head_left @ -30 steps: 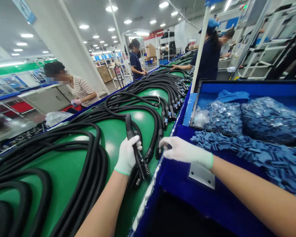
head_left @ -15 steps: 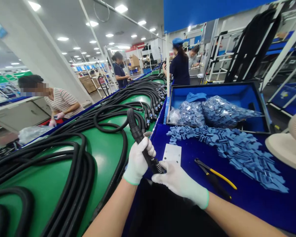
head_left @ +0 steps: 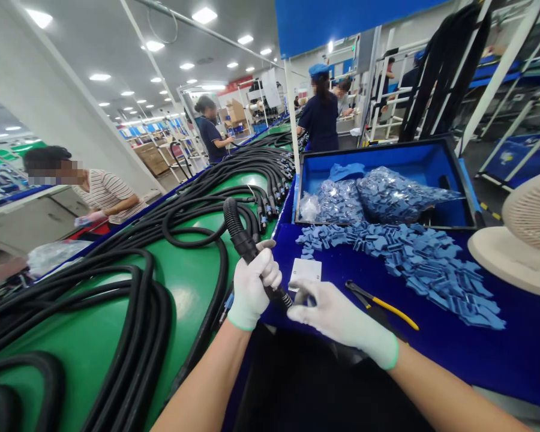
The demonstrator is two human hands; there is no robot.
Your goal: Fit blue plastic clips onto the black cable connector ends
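Observation:
My left hand (head_left: 255, 285), in a white glove, is wrapped round a black hose (head_left: 238, 231) with a ribbed upper end. The hose tilts, its lower end with a metal spring (head_left: 286, 298) pointing down to the right. Beside that end is my right hand (head_left: 317, 305), also gloved, with thumb and fingers curled. Whether its fingertips touch or hold anything is too small to tell. A white plate (head_left: 306, 271) with small holes lies on the blue surface just behind my right hand.
Cutters with a yellow handle (head_left: 393, 313) lie on the right. Behind them are loose blue clips (head_left: 436, 270) and a blue bin (head_left: 432, 157) with bagged clips. Black hoses (head_left: 139, 300) cover much of the green table (head_left: 186, 282). A beige fan (head_left: 513, 252) stands far right. Several people are further off.
My right hand has drawn back a little from the spring end of the hose, its fingers now more curled. The camera view has shifted slightly. My left hand keeps its grip.

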